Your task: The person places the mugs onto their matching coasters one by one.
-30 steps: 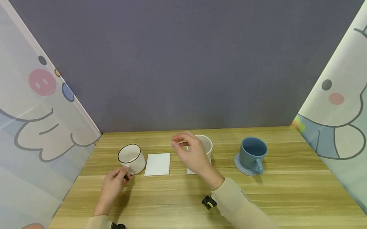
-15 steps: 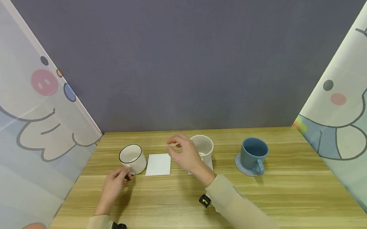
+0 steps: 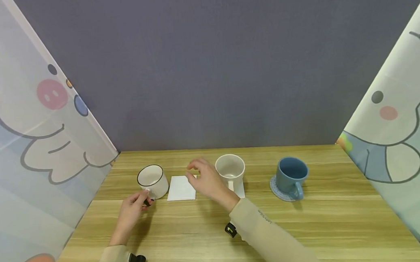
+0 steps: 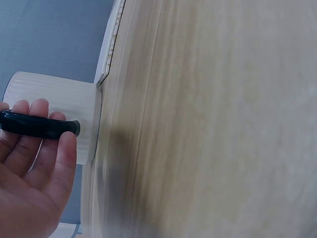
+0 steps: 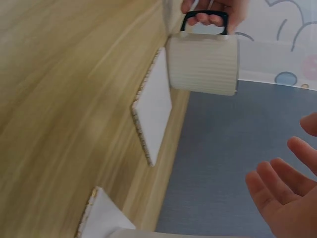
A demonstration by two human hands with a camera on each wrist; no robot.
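A white mug with a dark rim (image 3: 158, 187) stands at the left of the table, beside a white square coaster (image 3: 180, 189). My left hand (image 3: 129, 211) has its fingers curled round the mug's black handle (image 4: 37, 125), the thumb close to the handle's lower end. Over the right part of that coaster hovers my right hand (image 3: 209, 180), fingers loosely bent and holding nothing. In the right wrist view its fingers (image 5: 277, 181) are spread apart, away from the mug. A cream mug (image 3: 238, 175) on another square coaster (image 3: 240, 190) stands just right of this hand.
Farther right, a blue mug (image 3: 286, 180) sits on a round, patterned blue coaster (image 3: 277, 193), its handle toward the front. The wooden table (image 3: 189, 246) ends at a grey panel (image 3: 206, 74) behind, with cartoon-print sheets (image 3: 41, 118) at both sides.
My right hand has moved left from in front of the cream mug to over the bare coaster, uncovering that mug. The left hand keeps its grip on the handle; its mug stays in place.
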